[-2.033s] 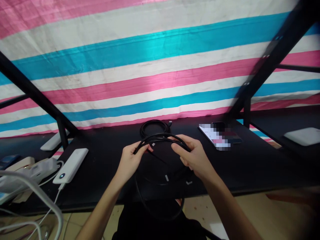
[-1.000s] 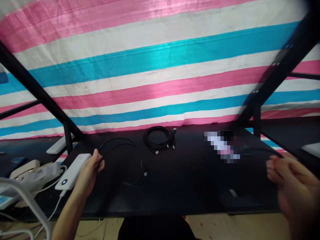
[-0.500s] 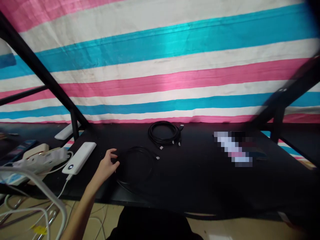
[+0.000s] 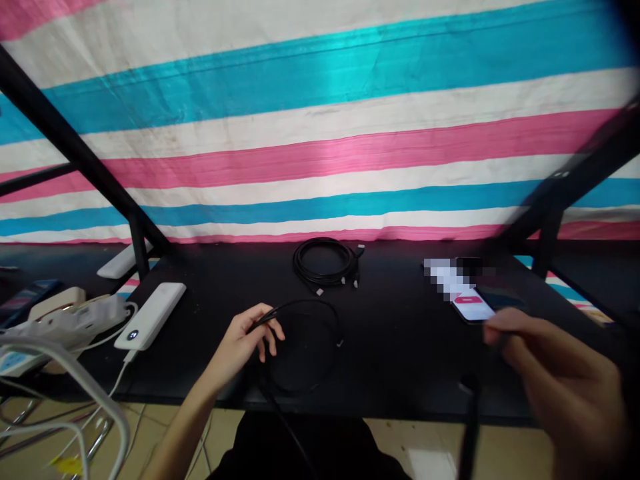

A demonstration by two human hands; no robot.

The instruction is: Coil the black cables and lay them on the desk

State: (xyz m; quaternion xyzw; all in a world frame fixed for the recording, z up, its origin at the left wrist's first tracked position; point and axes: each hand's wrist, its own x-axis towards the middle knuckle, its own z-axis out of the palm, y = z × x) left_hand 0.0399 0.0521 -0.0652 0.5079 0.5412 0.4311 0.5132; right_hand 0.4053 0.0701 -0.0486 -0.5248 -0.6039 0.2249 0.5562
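Observation:
My left hand (image 4: 253,331) grips a loosely coiled black cable (image 4: 320,301) between thumb and fingers, over the front left of the black table. The loop sags to the right, with a small metal plug at its end, and one strand runs down past the table's front edge. At the right, close to the camera, my right hand (image 4: 560,380) is blurred, its thumb and forefinger pinched on dark cable. Beside it a black length with a pale tip (image 4: 469,413) hangs down; whether it joins the same cable is not clear.
A second coiled black cable (image 4: 296,267) with several plugs lies at the table's back. A lit phone (image 4: 473,308) rests at the right. On the left are a white power bank (image 4: 153,317) with a cord plugged in and a white power strip (image 4: 95,317). Black metal posts (image 4: 80,157) frame the table.
My left hand has moved right and closed on the nearer cable, raising part of its loop. My right hand has come into view at the right. The view has shifted slightly.

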